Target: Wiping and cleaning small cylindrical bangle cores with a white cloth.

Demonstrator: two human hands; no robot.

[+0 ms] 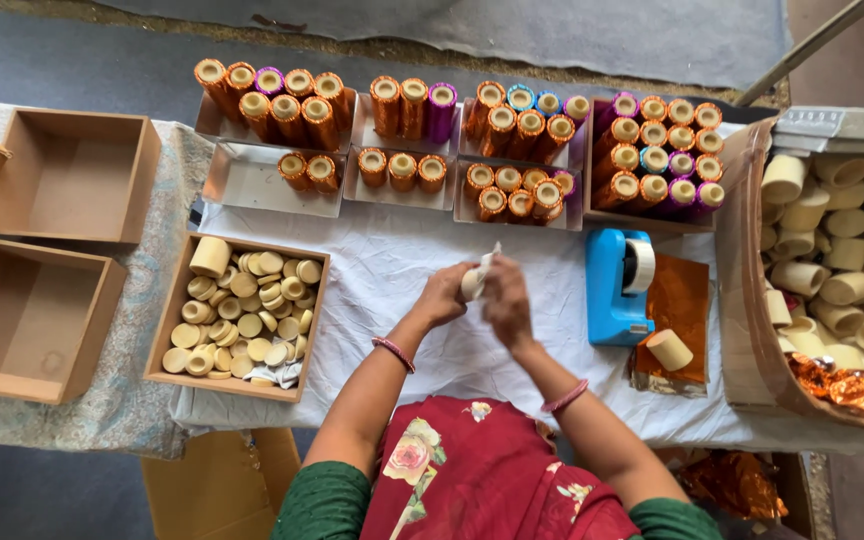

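Tube (475, 283) upright between left hand (444, 295) and right hand (508, 300), slightly tilted

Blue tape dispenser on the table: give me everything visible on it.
The blue plastic tape dispenser stands on the white cloth-covered table, seen from above, just right of the person's right hand but not touched by it. A roll of pale tape sits in its slot at the far end. Its right side borders the sheets of orange foil, where a short cream cylinder lies. No hand holds it.
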